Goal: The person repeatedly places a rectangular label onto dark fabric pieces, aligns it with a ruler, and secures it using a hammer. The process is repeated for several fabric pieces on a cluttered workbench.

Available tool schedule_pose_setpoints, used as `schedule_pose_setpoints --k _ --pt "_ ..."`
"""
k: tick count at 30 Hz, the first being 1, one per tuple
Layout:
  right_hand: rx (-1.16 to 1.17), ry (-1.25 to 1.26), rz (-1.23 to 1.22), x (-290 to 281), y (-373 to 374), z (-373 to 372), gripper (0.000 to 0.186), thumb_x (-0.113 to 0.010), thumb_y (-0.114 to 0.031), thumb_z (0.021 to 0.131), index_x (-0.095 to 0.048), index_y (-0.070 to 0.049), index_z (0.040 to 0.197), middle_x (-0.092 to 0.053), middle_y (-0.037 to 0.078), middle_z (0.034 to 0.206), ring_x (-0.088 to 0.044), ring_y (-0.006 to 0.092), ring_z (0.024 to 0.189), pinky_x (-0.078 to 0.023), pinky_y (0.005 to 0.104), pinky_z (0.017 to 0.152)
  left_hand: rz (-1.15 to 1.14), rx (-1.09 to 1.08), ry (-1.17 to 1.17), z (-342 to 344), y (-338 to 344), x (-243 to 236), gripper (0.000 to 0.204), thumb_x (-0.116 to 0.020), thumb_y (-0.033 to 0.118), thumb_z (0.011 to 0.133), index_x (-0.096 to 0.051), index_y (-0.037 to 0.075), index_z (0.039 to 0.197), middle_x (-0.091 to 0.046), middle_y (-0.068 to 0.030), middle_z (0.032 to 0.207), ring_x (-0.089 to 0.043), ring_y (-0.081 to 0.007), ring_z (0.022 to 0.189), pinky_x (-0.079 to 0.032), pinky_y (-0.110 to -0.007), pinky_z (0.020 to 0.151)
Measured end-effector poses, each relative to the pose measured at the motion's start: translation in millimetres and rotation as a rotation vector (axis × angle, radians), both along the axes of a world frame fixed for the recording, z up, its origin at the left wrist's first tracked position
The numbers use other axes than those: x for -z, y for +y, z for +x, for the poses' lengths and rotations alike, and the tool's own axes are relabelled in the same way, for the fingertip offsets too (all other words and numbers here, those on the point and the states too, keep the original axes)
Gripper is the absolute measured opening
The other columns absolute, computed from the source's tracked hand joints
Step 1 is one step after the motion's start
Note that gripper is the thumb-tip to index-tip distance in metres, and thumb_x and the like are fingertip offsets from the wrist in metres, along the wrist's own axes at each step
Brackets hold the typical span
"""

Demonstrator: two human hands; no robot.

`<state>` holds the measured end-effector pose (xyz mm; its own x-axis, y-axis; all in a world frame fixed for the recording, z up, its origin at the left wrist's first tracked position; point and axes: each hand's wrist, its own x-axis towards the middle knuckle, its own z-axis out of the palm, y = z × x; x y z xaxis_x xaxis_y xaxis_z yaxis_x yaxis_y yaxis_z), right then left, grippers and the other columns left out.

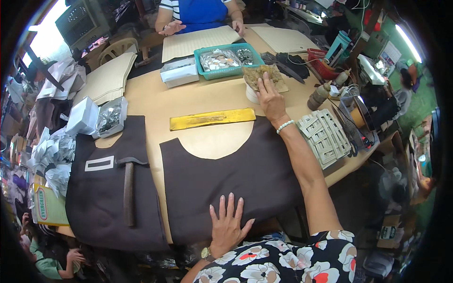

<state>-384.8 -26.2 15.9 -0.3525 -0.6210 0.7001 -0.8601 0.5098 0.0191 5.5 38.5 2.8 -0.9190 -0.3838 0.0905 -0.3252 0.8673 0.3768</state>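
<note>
2 dark brown fabric pieces lie on a tan worktable (146, 96). I see the person's L hand (230, 226) flat, palm down, fingers spread wide, on the R-side fabric piece (217, 181), nr its lower edge. The R hand (270, 96) reaches to the far side, 2 fingers straight & close together, touching a rough tan pad (252, 78) partly over a white container (251, 94); can't tell if the thumb grips it. A yellow bar (212, 119) lies flat across the top of that fabric's curved cutout. On the L-side fabric piece (101, 203): a hammer (129, 193) w/ wooden handle, head just beside a white rectangular frame (99, 158). Farther back, a teal basket (231, 73) holds small shiny bits, w/ a white box (179, 78) alongside. Opposite, a co-worker (200, 14) in a blue apron, hands nr striped cream sheets (200, 45).
</note>
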Motion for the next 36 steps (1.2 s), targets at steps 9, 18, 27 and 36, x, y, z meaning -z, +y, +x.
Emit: schedule_pose_setpoints --k 9,18,27,36 --pt "-0.045 -0.357 -0.073 -30.7 5.3 21.0 0.038 -0.072 -0.012 0.075 -0.060 -0.003 0.110 -0.061 0.013 0.119 -0.064 0.0297 0.096 -0.052 0.0350 0.079 -0.079 0.004 -0.009 0.5 -0.9 -3.5 0.065 -0.053 0.052 0.087 -0.048 0.009 0.135 -0.039 -0.0198 0.143 -0.034 -0.0394 0.132 -0.026 -0.063 0.100" --pt "-0.638 -1.704 -0.821 -72.7 34.5 66.8 0.050 -0.031 -0.040 0.102 -0.050 0.001 0.124 -0.062 0.017 0.117 -0.056 0.0233 0.112 -0.038 0.0366 0.100 -0.040 -0.004 0.018 1.2 -1.7 -0.1 0.066 -0.054 0.051 0.087 -0.047 0.009 0.136 -0.037 -0.0200 0.144 -0.032 -0.0399 0.133 -0.024 -0.063 0.101" --pt "-0.544 -1.316 -0.154 -46.8 -13.2 73.2 0.053 -0.037 -0.042 0.099 -0.049 0.000 0.129 -0.058 0.015 0.125 -0.052 0.0244 0.119 -0.034 0.0382 0.103 0.009 0.000 0.024 -0.5 -1.1 -1.1 0.068 -0.056 0.051 0.085 -0.045 0.008 0.137 -0.033 -0.0204 0.147 -0.026 -0.0402 0.136 -0.020 -0.065 0.104" --pt "-0.386 -0.349 0.190 25.6 -58.6 86.4 0.054 -0.067 -0.044 0.079 -0.054 -0.007 0.116 -0.057 0.013 0.119 -0.047 0.0293 0.119 -0.031 0.0475 0.100 0.016 -0.029 0.018 -0.8 0.5 -5.5 0.068 -0.058 0.047 0.084 -0.045 0.008 0.137 -0.033 -0.0197 0.146 -0.029 -0.0400 0.135 -0.021 -0.064 0.103"
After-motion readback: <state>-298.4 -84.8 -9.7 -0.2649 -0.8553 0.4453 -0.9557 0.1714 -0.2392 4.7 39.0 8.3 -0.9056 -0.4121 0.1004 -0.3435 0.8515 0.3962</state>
